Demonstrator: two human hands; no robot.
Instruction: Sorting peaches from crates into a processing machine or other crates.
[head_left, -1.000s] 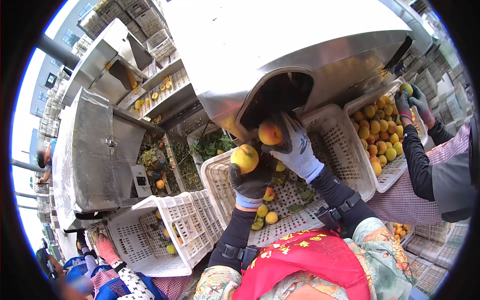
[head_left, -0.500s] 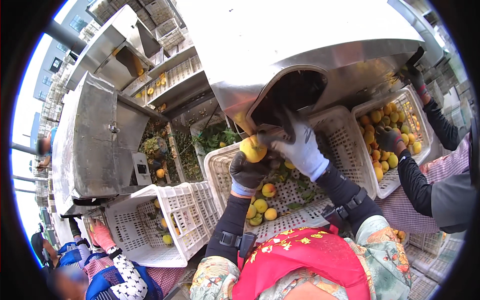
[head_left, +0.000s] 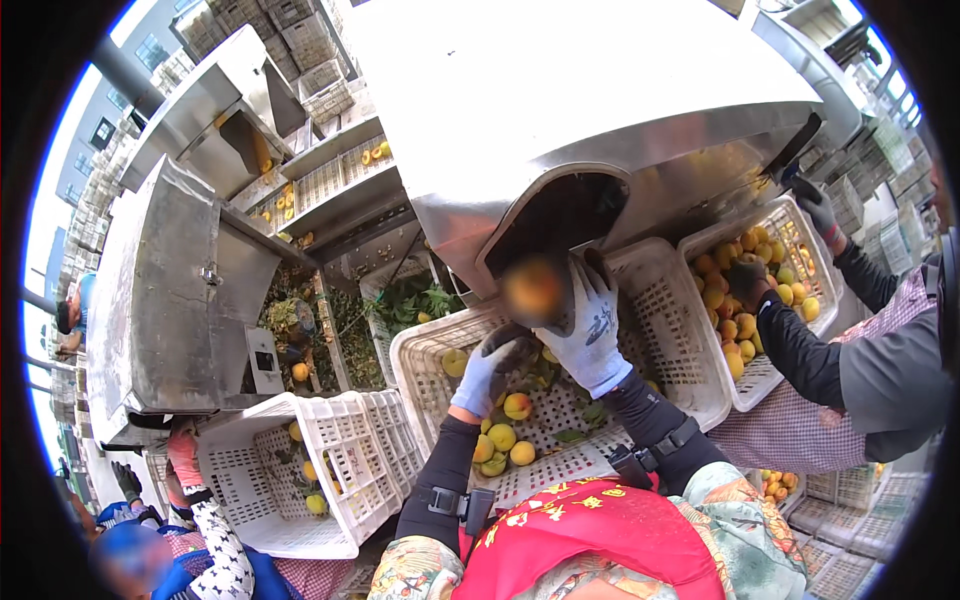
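Observation:
My right hand (head_left: 588,330), in a white and grey glove, is shut on a yellow-orange peach (head_left: 532,290), blurred, at the dark opening of a metal machine (head_left: 570,215). Its thumb side is partly hidden. Below and left, my left hand (head_left: 492,368), in a white glove with dark coating, hovers over a white slatted crate (head_left: 690,395). Its fingers curve loosely apart and no fruit shows in them. Several peaches (head_left: 502,436) and some green leaves (head_left: 570,436) lie in this crate beneath my hands.
Left stands another white crate (head_left: 345,480) with a few peaches, by a person in a blue-patterned top. Right, a co-worker's gloved hand (head_left: 748,282) reaches into a crate of peaches (head_left: 775,375). A grey metal housing (head_left: 150,310) and leafy debris (head_left: 290,315) are at left.
The peach has passed from my left hand to my right and moved up to the machine's opening. My left hand has dropped slightly toward the crate. The view has shifted a little.

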